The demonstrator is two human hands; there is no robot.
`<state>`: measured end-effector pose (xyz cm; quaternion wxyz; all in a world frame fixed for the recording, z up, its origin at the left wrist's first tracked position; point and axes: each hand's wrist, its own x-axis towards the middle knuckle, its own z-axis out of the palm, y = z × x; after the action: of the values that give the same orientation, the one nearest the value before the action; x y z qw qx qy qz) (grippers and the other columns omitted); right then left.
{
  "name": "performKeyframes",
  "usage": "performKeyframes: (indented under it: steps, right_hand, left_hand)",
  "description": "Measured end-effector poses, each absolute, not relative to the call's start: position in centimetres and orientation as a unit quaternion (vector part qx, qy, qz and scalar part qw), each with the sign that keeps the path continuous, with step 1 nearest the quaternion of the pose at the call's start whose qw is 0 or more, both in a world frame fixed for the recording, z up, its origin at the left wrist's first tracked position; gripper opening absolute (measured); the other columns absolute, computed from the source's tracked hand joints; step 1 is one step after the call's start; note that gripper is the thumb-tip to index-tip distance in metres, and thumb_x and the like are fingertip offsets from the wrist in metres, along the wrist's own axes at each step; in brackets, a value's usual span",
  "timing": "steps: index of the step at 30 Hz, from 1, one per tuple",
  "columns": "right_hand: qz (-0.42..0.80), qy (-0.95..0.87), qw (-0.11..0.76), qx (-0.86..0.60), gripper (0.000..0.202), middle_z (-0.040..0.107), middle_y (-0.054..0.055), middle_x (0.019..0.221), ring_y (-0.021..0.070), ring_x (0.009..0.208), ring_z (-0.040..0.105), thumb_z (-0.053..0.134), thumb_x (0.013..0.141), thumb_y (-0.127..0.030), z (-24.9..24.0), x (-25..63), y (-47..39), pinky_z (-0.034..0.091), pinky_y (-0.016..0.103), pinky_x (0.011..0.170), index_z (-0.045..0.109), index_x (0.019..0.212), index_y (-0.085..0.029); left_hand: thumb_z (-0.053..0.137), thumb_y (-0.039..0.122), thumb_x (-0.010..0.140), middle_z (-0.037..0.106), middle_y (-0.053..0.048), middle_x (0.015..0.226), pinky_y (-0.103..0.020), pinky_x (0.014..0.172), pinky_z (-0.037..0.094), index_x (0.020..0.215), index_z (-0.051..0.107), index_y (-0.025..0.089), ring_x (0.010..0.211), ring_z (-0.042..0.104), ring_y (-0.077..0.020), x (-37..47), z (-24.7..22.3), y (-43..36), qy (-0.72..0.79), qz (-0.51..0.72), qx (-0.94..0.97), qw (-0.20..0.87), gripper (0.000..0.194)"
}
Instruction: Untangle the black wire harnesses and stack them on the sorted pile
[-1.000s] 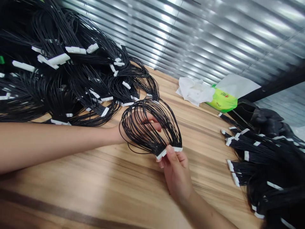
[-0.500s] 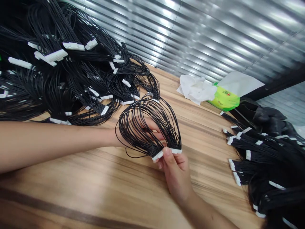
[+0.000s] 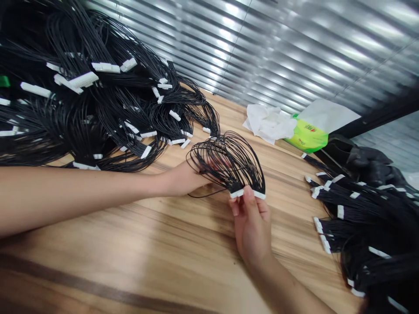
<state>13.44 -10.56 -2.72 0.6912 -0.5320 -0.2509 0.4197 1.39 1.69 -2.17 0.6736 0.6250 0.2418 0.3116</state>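
My right hand [image 3: 253, 222] pinches the white connectors of a looped wire harness [image 3: 234, 159], thumb on top and fingers beneath. The harness is many thin black wires arching up and to the left from the connectors [image 3: 237, 193]. One loose wire trails out below the loop. My left hand [image 3: 190, 176] reaches in from the left, beside and partly behind the loop. Wires cover its fingers, so their grip cannot be made out.
A big heap of black wire harnesses [image 3: 108, 100] with white connectors lies at the left. More harnesses [image 3: 353, 205] lie at the right edge. Crumpled tissue [image 3: 268, 122] and a green tissue pack [image 3: 306, 134] sit near the corrugated metal wall [image 3: 262, 52]. The tabletop [image 3: 147, 248] is wood-grained.
My right hand has moved right and slightly up with the harness connectors. The loop has shifted right and flattened, and my left hand has moved a little to the right behind it.
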Motion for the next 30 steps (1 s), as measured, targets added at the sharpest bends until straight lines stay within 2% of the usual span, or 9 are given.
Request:
performKeyframes:
  steps: [4,8,12,14,17,19,21,25,30]
  right_hand:
    - [0.399,-0.246,0.702,-0.536,0.032,0.061,-0.001,0.058,0.009,0.05,0.042,0.073,0.075,-0.047,-2.6,13.8,-10.1,0.033,0.023,0.047,0.065,0.061,-0.019]
    - [0.394,-0.241,0.706,-0.537,0.033,0.061,0.0,0.058,0.0092,0.05,0.042,0.073,0.074,-0.047,-2.6,13.7,-10.1,0.034,0.024,0.046,0.065,0.06,-0.019]
    - [0.389,-0.228,0.718,-0.53,0.03,0.061,-0.001,0.058,0.0085,0.05,0.043,0.075,0.073,-0.045,-2.6,13.7,-10.1,0.034,0.023,0.046,0.066,0.061,-0.019]
    - [0.387,-0.222,0.724,-0.526,0.029,0.061,-0.002,0.058,0.0078,0.049,0.042,0.076,0.073,-0.044,-2.6,13.7,-10.1,0.034,0.022,0.047,0.066,0.061,-0.019]
    - [0.393,-0.216,0.725,-0.523,0.028,0.062,-0.002,0.059,0.0075,0.049,0.042,0.076,0.074,-0.043,-2.6,13.8,-10.1,0.035,0.022,0.048,0.067,0.062,-0.019]
    - [0.396,-0.214,0.725,-0.522,0.028,0.062,-0.002,0.058,0.0078,0.05,0.043,0.076,0.074,-0.043,-2.6,13.8,-10.1,0.035,0.022,0.048,0.067,0.061,-0.019]
    - [0.399,-0.213,0.724,-0.521,0.028,0.063,-0.002,0.058,0.0078,0.05,0.044,0.076,0.073,-0.043,-2.6,13.8,-10.1,0.034,0.022,0.047,0.067,0.061,-0.019]
    - [0.402,-0.212,0.721,-0.523,0.027,0.064,-0.002,0.058,0.0078,0.049,0.044,0.077,0.073,-0.043,-2.6,13.8,-10.1,0.033,0.022,0.046,0.068,0.062,-0.02]
    - [0.403,-0.222,0.714,-0.527,0.027,0.064,-0.002,0.058,0.0075,0.049,0.044,0.075,0.075,-0.042,-2.7,13.9,-10.1,0.033,0.022,0.046,0.068,0.062,-0.019]
  left_hand:
    - [0.067,0.022,0.074,0.052,0.005,0.061,-0.016,0.043,0.032,0.086,0.064,0.015,0.044,0.038,-0.0035,1.2,-1.6,2.7,0.258,0.316,0.553,0.727,0.015]
    - [0.06,0.025,0.08,0.052,0.002,0.072,-0.017,0.049,0.036,0.079,0.06,0.014,0.056,0.045,-0.0054,1.2,-1.4,3.5,0.286,0.393,0.407,0.774,0.012]
    - [0.056,0.029,0.086,0.052,0.002,0.075,-0.017,0.049,0.032,0.102,0.059,0.018,0.06,0.045,-0.0072,1.3,-1.6,3.5,0.309,0.426,0.384,0.758,0.02]
    - [0.055,0.028,0.086,0.048,0.004,0.071,-0.017,0.05,0.03,0.106,0.056,0.02,0.058,0.041,-0.0076,1.2,-1.6,3.3,0.331,0.457,0.419,0.712,0.021]
    - [0.052,0.028,0.087,0.045,0.004,0.069,-0.02,0.058,0.033,0.093,0.058,0.021,0.06,0.039,-0.0092,0.7,-1.4,2.9,0.342,0.51,0.513,0.6,0.011]
    - [0.054,0.03,0.085,0.049,0.002,0.07,-0.023,0.063,0.036,0.083,0.059,0.021,0.064,0.042,-0.0112,0.2,-1.0,2.3,0.32,0.518,0.604,0.515,0.011]
    - [0.063,0.034,0.081,0.057,0.0,0.074,-0.026,0.069,0.037,0.079,0.062,0.021,0.069,0.048,-0.0133,-0.2,-0.6,1.7,0.241,0.474,0.738,0.415,0.013]
    - [0.07,0.034,0.08,0.069,-0.002,0.089,-0.03,0.078,0.034,0.091,0.069,0.024,0.083,0.059,-0.0156,-0.5,-0.5,1.2,0.125,0.389,0.887,0.215,0.015]
    - [0.068,0.032,0.084,0.069,0.001,0.083,-0.029,0.073,0.033,0.085,0.071,0.025,0.078,0.059,-0.0127,-0.3,-1.0,1.7,0.147,0.401,0.887,0.174,0.007]
